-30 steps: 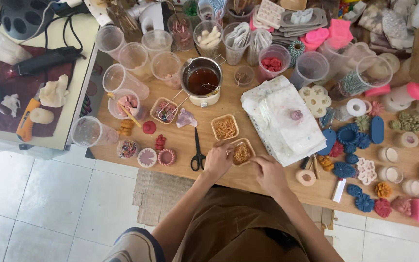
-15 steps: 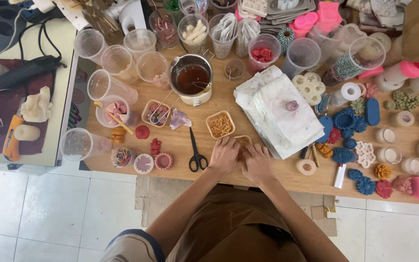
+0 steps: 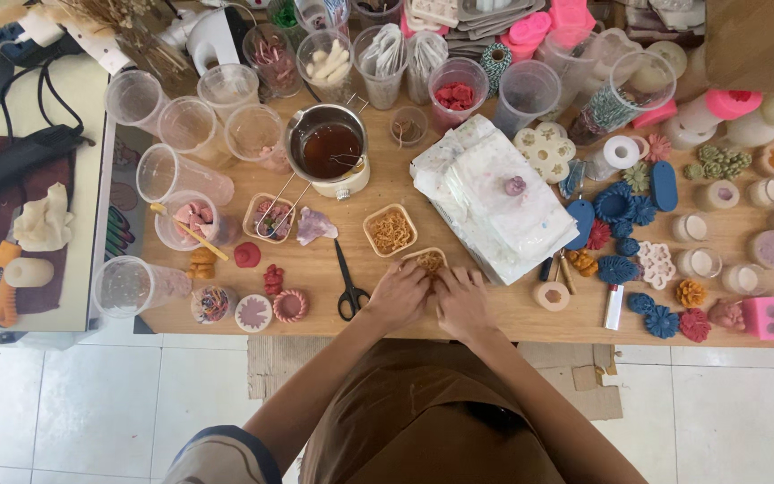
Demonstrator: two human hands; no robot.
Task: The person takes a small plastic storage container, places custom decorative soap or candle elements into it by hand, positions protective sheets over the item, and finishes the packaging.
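My left hand [image 3: 399, 294] and my right hand [image 3: 461, 300] meet at the front edge of the wooden table [image 3: 503, 309], fingertips together just below a small square dish [image 3: 429, 259] of orange-brown bits. Whether the fingers pinch anything is hidden. A second square dish [image 3: 391, 229] with the same orange bits lies up and to the left. Black scissors [image 3: 348, 282] lie shut just left of my left hand. A folded white cloth bundle [image 3: 493, 197] with a small purple knob on top lies to the upper right.
A metal pot [image 3: 329, 151] of dark liquid stands behind the dishes. Several clear plastic cups [image 3: 192, 121] crowd the left and back. Blue and red flower-shaped pieces [image 3: 624, 233] and small candles [image 3: 696, 263] cover the right side. A pink mould [image 3: 773, 317] sits at the right corner.
My hands have drawn together in front of the near square dish; a second ago they were apart, the right one lower and to the right.
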